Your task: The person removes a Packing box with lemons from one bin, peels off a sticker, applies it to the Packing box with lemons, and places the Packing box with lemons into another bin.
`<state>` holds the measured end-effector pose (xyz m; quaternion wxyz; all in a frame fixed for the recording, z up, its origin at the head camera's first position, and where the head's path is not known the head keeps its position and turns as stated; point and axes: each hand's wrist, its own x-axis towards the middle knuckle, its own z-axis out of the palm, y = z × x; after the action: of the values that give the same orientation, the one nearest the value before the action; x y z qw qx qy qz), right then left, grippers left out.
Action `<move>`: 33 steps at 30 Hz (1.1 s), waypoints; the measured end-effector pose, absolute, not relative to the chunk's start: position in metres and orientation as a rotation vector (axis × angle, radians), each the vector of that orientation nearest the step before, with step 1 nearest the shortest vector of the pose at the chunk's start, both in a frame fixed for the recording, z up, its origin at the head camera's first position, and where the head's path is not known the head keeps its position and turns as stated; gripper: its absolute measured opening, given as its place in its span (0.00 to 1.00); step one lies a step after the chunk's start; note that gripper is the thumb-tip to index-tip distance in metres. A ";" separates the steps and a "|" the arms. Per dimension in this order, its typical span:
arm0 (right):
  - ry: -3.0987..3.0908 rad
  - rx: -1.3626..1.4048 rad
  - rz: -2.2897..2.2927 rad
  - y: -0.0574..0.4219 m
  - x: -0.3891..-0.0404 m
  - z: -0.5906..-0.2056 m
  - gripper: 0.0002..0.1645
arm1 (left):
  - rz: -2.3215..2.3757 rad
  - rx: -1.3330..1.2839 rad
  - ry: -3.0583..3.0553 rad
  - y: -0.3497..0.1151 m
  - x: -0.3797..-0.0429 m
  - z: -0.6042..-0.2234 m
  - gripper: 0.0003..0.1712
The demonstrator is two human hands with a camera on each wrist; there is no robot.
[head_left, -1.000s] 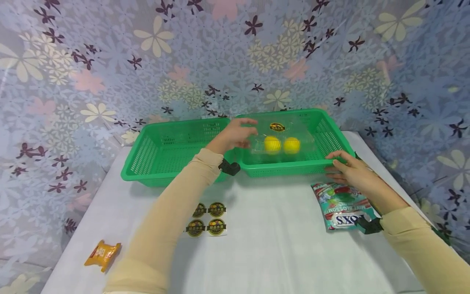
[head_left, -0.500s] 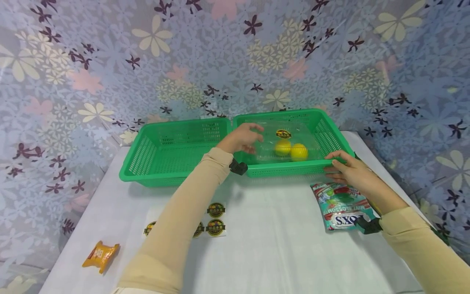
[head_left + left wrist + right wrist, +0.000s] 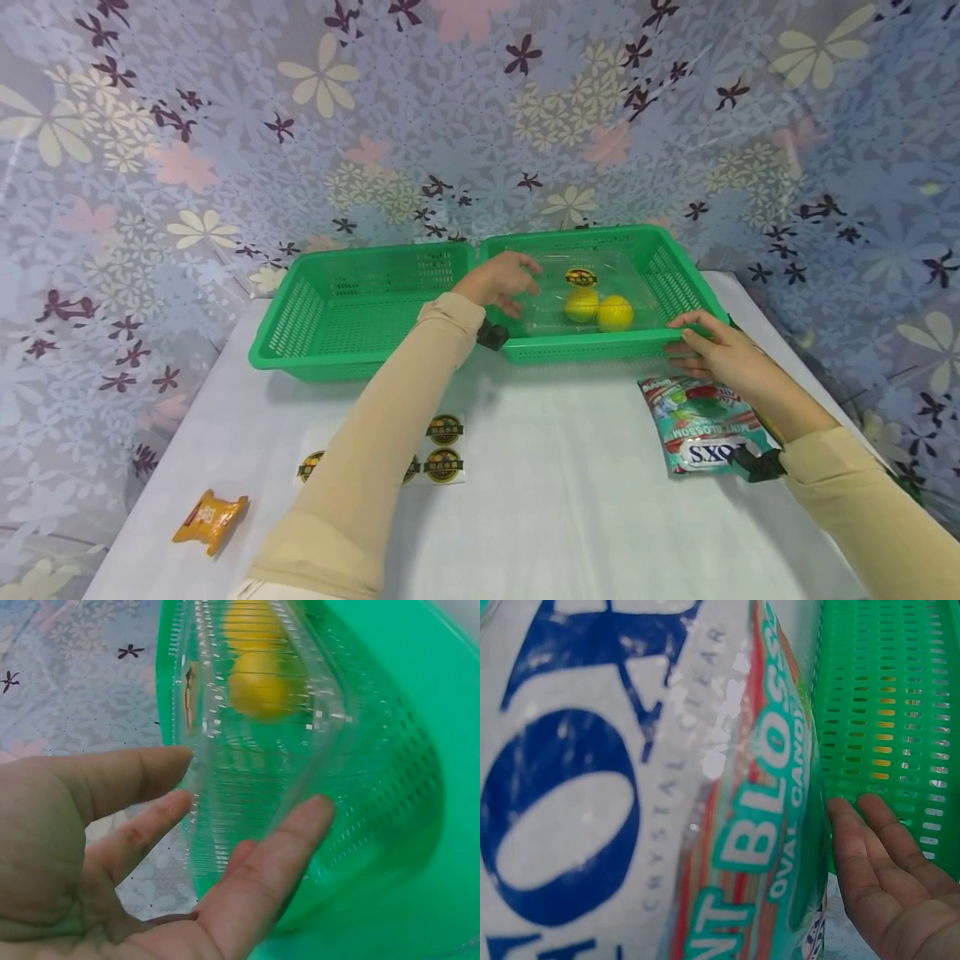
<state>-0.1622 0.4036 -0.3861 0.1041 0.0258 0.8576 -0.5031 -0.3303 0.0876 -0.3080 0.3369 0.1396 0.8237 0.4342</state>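
Observation:
A clear plastic clamshell box [image 3: 547,300] lies in the right green basket [image 3: 592,348], a round black fruit sticker [image 3: 581,277] on its lid. Two round yellow items, like lemons [image 3: 615,313], show inside. My left hand [image 3: 501,282] hovers at the box's left end; in the left wrist view its spread fingers [image 3: 262,889] hold nothing. At the front right corner of that basket, my right hand [image 3: 716,352] touches the rim, and straight fingers [image 3: 889,840] rest near the outer wall in the right wrist view.
A second green basket [image 3: 296,364] stands to the left. Below my right hand lies a mint candy bag [image 3: 701,421]. A sheet of stickers [image 3: 444,465] is partly hidden by my left sleeve. An orange snack packet [image 3: 211,522] lies at the front left.
The clear box has shifted right and lower in the basket, its yellow items sliding towards the front. My left hand has moved slightly right with it. My right hand stays at the rim.

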 end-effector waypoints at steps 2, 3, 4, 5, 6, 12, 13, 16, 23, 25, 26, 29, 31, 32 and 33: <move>2.522 0.073 -1.491 0.405 -0.162 -0.387 0.26 | 1.104 0.365 2.144 0.089 -0.330 -0.305 0.31; 2.521 0.072 -1.494 0.405 -0.162 -0.387 0.26 | 1.085 0.366 2.144 0.090 -0.331 -0.304 0.31; 2.521 0.070 -1.494 0.406 -0.162 -0.387 0.26 | 1.062 0.364 2.145 0.092 -0.331 -0.302 0.32; 2.522 0.070 -1.493 0.407 -0.162 -0.387 0.26 | 1.040 0.357 2.144 0.093 -0.331 -0.300 0.32; 2.526 0.068 -1.490 0.407 -0.162 -0.388 0.26 | 1.022 0.355 2.143 0.094 -0.331 -0.299 0.32; 2.533 0.051 -1.479 0.409 -0.163 -0.388 0.25 | 0.955 0.322 2.144 0.097 -0.331 -0.295 0.34; 2.535 0.050 -1.479 0.409 -0.163 -0.388 0.25 | 0.959 0.315 2.140 0.097 -0.331 -0.295 0.34; 2.537 0.048 -1.481 0.408 -0.165 -0.389 0.25 | 1.008 0.313 2.114 0.095 -0.330 -0.295 0.36; 2.559 0.028 -1.436 0.408 -0.169 -0.387 0.28 | 1.058 0.365 2.098 0.086 -0.325 -0.295 0.39; 2.572 0.020 -1.416 0.408 -0.169 -0.385 0.29 | 1.060 0.381 2.098 0.084 -0.323 -0.294 0.39; 2.578 0.018 -1.411 0.408 -0.169 -0.384 0.30 | 1.063 0.399 2.096 0.083 -0.322 -0.294 0.39; 2.605 -0.012 -1.382 0.407 -0.167 -0.380 0.31 | 1.066 0.466 2.120 0.076 -0.316 -0.293 0.38; 2.622 -0.046 -1.366 0.406 -0.166 -0.376 0.33 | 1.060 0.526 2.158 0.070 -0.311 -0.292 0.37; 2.637 -0.070 -1.349 0.405 -0.165 -0.374 0.33 | 1.051 0.558 2.181 0.066 -0.309 -0.292 0.36; 2.660 -0.094 -1.321 0.404 -0.164 -0.372 0.33 | 1.034 0.589 2.216 0.062 -0.306 -0.292 0.36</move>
<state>-0.1641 0.4037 -0.3721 0.0848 -0.0315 0.8920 -0.4428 -0.3062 0.0622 -0.2922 0.3080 0.2229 0.8382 0.3909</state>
